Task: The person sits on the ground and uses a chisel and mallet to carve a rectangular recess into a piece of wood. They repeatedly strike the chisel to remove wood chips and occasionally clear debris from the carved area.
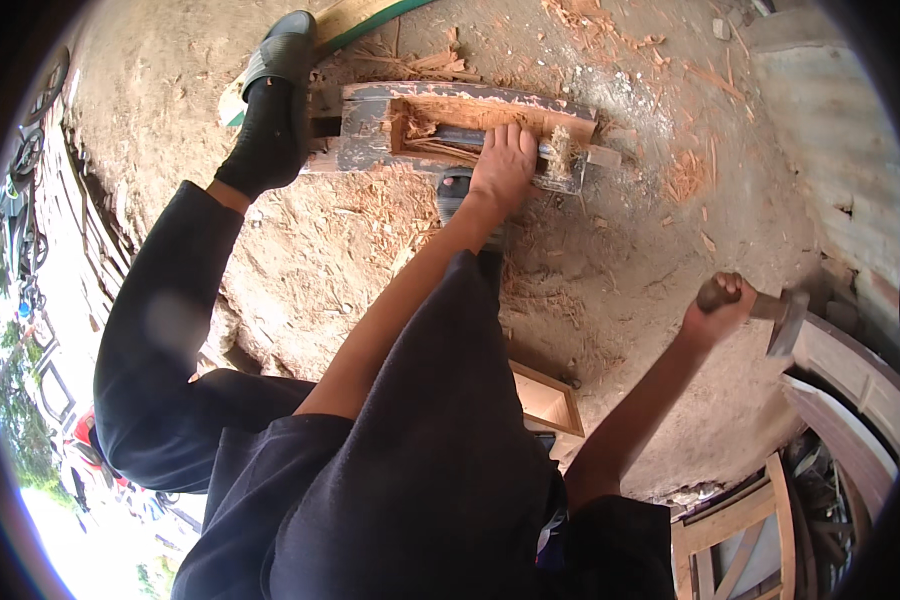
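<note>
My left hand (507,165) is closed around a chisel that lies along the hollow of a weathered wooden piece (365,135). The chisel's grey metal shaft (450,135) shows on the left of the hand. A frayed, pale end (561,152) sticks out on the right; whether it belongs to the chisel is hard to tell. Away to the right and lower, my right hand (722,304) grips the wooden handle of a hammer (788,322). Its metal head is raised off to the right, slightly blurred, apart from the wood.
My sandalled left foot (278,105) is at the wood's left end; another sandal (453,195) is beneath its near edge. Chips and shavings (688,178) litter the dirt ground. A wooden frame (548,398), stacked boards (840,430) and a corrugated wall (835,140) stand nearby.
</note>
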Tool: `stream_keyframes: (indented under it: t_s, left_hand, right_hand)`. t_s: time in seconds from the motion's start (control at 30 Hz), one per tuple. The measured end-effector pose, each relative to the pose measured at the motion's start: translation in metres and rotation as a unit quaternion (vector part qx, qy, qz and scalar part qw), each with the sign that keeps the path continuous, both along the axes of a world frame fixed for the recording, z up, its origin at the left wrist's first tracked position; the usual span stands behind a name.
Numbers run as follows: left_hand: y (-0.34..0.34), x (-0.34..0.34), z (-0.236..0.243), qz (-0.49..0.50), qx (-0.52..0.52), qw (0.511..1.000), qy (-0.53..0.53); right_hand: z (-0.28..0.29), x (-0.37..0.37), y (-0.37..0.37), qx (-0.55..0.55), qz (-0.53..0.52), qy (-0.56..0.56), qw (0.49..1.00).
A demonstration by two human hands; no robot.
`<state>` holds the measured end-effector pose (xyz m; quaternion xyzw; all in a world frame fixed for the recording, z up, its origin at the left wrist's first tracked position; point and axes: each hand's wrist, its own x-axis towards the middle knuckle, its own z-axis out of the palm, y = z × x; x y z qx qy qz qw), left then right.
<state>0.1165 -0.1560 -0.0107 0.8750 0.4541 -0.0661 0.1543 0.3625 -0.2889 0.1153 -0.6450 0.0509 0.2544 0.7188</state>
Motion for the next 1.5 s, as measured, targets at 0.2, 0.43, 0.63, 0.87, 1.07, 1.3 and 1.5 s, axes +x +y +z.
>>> stream_keyframes:
  t_s: [0.2, 0.43, 0.63, 0.87, 1.07, 1.3, 1.5]
  left_hand:
    - [-0.01, 0.003, -0.01, -0.011, 0.024, 0.998, 0.062]
    - [0.009, -0.004, -0.003, 0.057, -0.05, 0.993, -0.093]
    - [0.042, 0.001, 0.035, 0.024, -0.253, 0.967, -0.016]
    - [0.093, -0.091, 0.021, 0.283, -0.088, 0.744, -0.599]
    - [0.121, -0.136, 0.057, 0.469, -0.182, 0.525, -0.687]
    - [0.086, -0.064, 0.053, 0.283, -0.144, 0.707, -0.632]
    - [0.057, -0.022, 0.053, 0.195, -0.213, 0.899, -0.329]
  right_hand:
    - [-0.062, -0.156, -0.004, -0.193, 0.439, 0.185, 0.858]
    - [-0.048, -0.153, -0.012, -0.102, 0.377, 0.293, 0.872]
    - [-0.061, -0.15, -0.021, -0.114, 0.389, 0.287, 0.868]
    - [-0.062, -0.145, -0.024, -0.128, 0.4, 0.29, 0.86]
    - [-0.055, -0.153, -0.018, -0.088, 0.368, 0.316, 0.87]
    - [-0.061, -0.152, -0.019, -0.09, 0.38, 0.296, 0.872]
    - [-0.058, -0.154, -0.018, -0.096, 0.379, 0.286, 0.875]
